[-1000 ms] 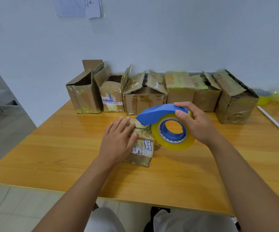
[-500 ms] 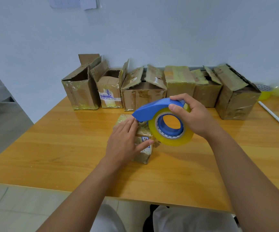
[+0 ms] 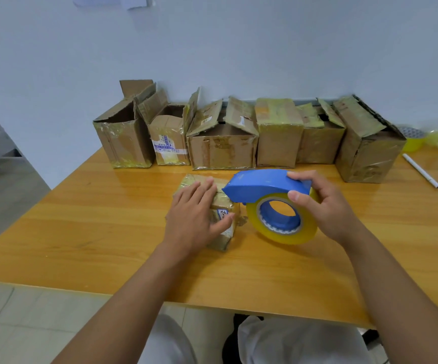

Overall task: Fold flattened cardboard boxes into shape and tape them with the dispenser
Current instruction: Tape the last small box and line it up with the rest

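My left hand [image 3: 194,219] lies flat, steadying the small, light tape-slick brown cardboard box [image 3: 224,206]; my right hand [image 3: 323,206] grips the rigid blue-and-yellow tape dispenser [image 3: 273,203] over its top.

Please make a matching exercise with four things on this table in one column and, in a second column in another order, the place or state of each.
1. small box
2. tape dispenser
3. white pen
4. leftmost box

a. lies at the right side of the table
b. held by the right hand
c. flaps open, in the row by the wall
d. under the flat left hand

Pairs: 1-d, 2-b, 3-a, 4-c
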### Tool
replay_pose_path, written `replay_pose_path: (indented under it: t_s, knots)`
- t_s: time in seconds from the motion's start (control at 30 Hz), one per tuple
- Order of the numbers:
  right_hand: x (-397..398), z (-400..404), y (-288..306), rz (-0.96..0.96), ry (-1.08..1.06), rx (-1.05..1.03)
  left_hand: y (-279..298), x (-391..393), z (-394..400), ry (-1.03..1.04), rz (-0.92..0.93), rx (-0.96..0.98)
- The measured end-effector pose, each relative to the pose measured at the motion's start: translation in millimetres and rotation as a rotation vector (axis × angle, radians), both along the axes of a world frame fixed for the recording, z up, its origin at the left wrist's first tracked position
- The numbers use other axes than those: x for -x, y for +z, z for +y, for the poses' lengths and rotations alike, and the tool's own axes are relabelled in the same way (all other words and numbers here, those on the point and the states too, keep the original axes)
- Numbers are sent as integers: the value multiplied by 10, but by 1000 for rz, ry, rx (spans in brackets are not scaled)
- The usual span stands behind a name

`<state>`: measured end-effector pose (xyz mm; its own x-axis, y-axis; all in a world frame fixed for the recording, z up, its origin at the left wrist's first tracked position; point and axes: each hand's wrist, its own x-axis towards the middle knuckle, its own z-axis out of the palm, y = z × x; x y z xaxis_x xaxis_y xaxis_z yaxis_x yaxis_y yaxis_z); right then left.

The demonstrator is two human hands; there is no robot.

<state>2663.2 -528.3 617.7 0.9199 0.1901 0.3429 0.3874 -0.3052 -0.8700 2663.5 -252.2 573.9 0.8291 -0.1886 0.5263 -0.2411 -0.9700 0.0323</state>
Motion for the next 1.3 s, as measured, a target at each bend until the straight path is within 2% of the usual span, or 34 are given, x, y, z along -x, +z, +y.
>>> replay_pose_path:
  t_s: [0.27, 0.53, 0.83, 0.93, 1.17, 1.3]
  knots:
    - [49, 199, -156, -10, -27, -71, 37, -75, 72, -75, 21, -59]
    - [70, 290, -250, -2, -43, -96, 81, -183, 162, -171, 136, -45]
    - [191, -11, -104, -29, -55, -6, 157, -264, 338, -75, 149, 9]
    - [237, -101, -104, -14, -24, 83, 172, -278, 369, -74, 175, 1]
    - [45, 82, 54, -16, 50, 322, 223, -274, 369, -50, 263, -33]
    - [-53, 193, 111, 16, 59, 358, 164, -288, 369, -73, 238, 10]
